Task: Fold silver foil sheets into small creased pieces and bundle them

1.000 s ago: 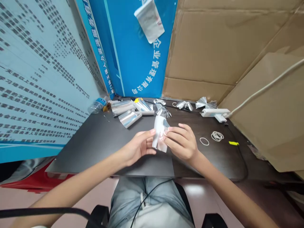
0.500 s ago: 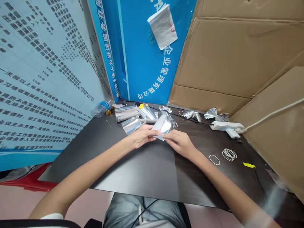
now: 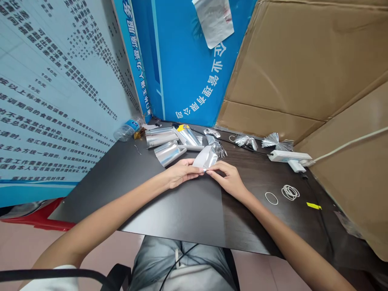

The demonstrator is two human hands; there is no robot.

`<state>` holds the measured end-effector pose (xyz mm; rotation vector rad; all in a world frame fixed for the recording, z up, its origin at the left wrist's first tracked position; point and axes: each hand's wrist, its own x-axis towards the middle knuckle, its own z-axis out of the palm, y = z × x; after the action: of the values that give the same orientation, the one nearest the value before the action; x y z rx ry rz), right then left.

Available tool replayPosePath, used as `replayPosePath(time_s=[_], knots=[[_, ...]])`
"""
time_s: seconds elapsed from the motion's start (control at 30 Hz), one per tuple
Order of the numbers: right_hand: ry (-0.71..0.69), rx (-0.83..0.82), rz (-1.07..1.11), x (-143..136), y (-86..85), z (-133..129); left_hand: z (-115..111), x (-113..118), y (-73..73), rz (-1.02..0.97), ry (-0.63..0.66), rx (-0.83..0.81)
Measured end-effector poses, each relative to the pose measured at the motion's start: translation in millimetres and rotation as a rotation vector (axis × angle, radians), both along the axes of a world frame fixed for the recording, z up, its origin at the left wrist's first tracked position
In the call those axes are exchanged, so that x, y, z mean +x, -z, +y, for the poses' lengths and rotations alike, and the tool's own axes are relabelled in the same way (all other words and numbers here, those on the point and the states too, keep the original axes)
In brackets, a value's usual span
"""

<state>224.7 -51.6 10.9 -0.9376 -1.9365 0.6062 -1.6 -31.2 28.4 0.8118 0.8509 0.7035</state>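
Between my two hands is a piece of silver foil (image 3: 202, 158) with a whitish face, raised just over the dark table. The fingers of my left hand (image 3: 185, 173) pinch its lower left edge. My right hand (image 3: 226, 174) pinches the lower right corner, with the fingertips of both hands almost meeting. Along this near edge the foil looks folded or rolled small. Right behind it lies a fringed silver foil bundle (image 3: 217, 147). Silver foil rolls (image 3: 169, 152) rest on the table to the left of the foil.
More fringed foil bundles (image 3: 246, 141) lie at the back, near a white power strip (image 3: 289, 156). White rings (image 3: 291, 192) and a yellow strip (image 3: 313, 206) are on the right. A plastic bottle (image 3: 127, 129) lies at the back left. Cardboard (image 3: 281, 60) walls the right side.
The foil's near edge has been turned up or folded over, and it now shows shorter. My fingertips have come closer together. The view has shifted slightly.
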Motion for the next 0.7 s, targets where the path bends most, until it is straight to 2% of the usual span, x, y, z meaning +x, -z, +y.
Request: replayPosePath(time_s=[0.1,0.2,0.3,0.5,0.7], knots=[[0.027,-0.141,0.088,-6,3.7,-1,0,1,4.0,0.029,-0.004,0.028],[0.039,-0.360,0.297,-16,8.4,-4,-1,2,6.2,0.068,-0.007,0.108],[0.048,-0.483,0.458,-24,11.0,-6,-3,2,7.2,0.106,-0.013,0.172],[0.122,-0.582,0.585,-29,10.8,-8,-5,3,7.9,0.033,-0.062,0.114],[0.148,-0.562,0.599,-30,11.7,-6,-5,3,5.1,0.011,-0.071,0.075]])
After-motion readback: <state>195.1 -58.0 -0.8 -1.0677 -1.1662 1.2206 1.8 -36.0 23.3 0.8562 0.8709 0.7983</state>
